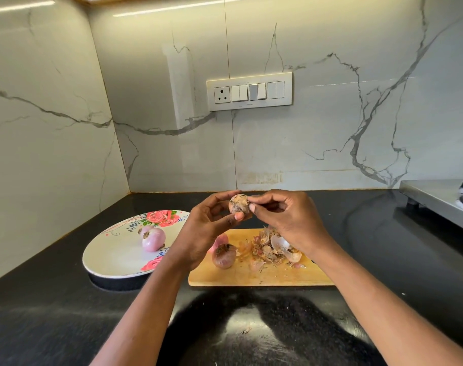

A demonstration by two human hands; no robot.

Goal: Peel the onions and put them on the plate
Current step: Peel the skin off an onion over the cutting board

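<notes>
Both forearms reaching in from below, meeting above the far edge of the wooden cutting board [264, 276]. Left hand [204, 231] curled around a small unpeeled onion [238, 204], held up to steady it. Right hand [285, 220] pinching its papery skin, probably to strip it. Beneath the right hand, a heap of onion skins [273, 249]; below the left hand, another unpeeled onion [224, 256]. Left of that hand, two peeled onions [152, 239] already on the floral plate [114, 249].

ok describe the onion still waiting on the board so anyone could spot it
Find the wooden board on the black counter, right of the floral plate. The onion lies at the board's left end, beside the peel pile. It still has its dull skin, unlike the glossy peeled onions on the plate.
</notes>
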